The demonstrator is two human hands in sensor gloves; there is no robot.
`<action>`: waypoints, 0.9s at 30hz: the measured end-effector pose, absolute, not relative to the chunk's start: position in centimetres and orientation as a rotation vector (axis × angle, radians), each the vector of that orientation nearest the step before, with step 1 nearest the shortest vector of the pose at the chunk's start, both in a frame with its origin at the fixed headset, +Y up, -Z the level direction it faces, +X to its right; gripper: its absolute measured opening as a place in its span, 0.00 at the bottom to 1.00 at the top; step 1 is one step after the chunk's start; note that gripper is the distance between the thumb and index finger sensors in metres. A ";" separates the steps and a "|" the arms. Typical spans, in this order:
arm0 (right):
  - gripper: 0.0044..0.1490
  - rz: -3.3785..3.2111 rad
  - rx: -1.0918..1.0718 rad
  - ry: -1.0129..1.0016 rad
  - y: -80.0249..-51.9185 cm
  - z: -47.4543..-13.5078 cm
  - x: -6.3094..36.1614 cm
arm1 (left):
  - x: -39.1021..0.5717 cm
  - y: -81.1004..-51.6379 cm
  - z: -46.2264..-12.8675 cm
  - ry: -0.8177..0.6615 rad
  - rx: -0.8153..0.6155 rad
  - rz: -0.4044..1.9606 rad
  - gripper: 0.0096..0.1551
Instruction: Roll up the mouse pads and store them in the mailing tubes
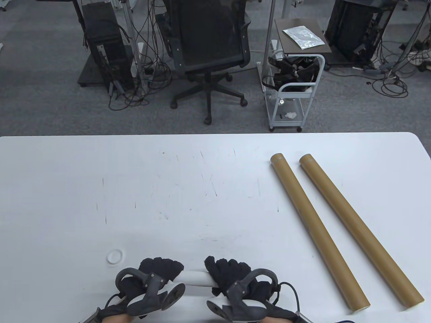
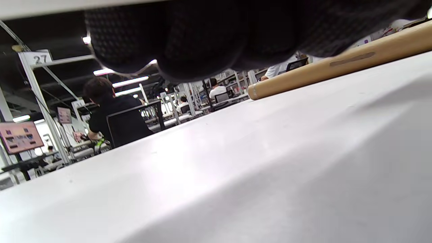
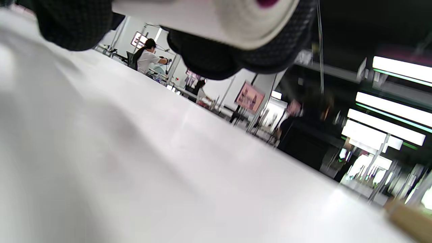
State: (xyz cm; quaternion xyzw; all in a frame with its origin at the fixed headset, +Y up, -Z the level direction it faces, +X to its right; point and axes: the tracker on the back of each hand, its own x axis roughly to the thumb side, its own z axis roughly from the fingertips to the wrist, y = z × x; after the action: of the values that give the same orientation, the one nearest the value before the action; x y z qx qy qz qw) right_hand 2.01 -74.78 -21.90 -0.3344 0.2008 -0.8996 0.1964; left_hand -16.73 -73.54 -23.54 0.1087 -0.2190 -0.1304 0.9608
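A rolled-up white mouse pad lies crosswise at the table's near edge. My left hand grips its left part and my right hand grips its right part, fingers curled over the roll. In the right wrist view the roll's end shows spiral layers with a purple core between my gloved fingers. Two brown mailing tubes lie diagonally at the right: the nearer tube and the outer tube. In the left wrist view my fingers fill the top and a tube lies beyond.
A white tube cap lies on the white table left of my left hand. Beyond the far edge stand an office chair and a small cart. People sit at other benches in the wrist views.
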 end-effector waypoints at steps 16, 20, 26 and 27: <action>0.37 -3.293 -1.139 -0.960 -76.5 -25.2 3.3 | -16.3 -73.6 -21.9 -0.471 0.405 -0.466 0.20; 0.36 -3.215 -1.135 -0.704 -76.5 -25.0 3.3 | -16.2 -73.9 -22.1 -0.494 0.346 -0.429 0.19; 0.58 -3.175 -1.251 -0.438 -74.1 -24.8 3.8 | -17.8 -73.8 -22.9 -0.489 0.274 -0.389 0.19; 0.58 -3.212 -1.185 -0.285 -72.4 -25.0 4.9 | -18.4 -74.0 -23.3 -0.451 0.257 -0.338 0.19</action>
State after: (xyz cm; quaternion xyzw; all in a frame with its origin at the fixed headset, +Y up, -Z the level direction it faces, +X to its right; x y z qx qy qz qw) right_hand 4.87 -72.39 -25.02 -0.3411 -0.0821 -0.9249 -0.1465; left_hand -18.44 -74.05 -23.25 0.1267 -0.2221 -0.1663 0.9523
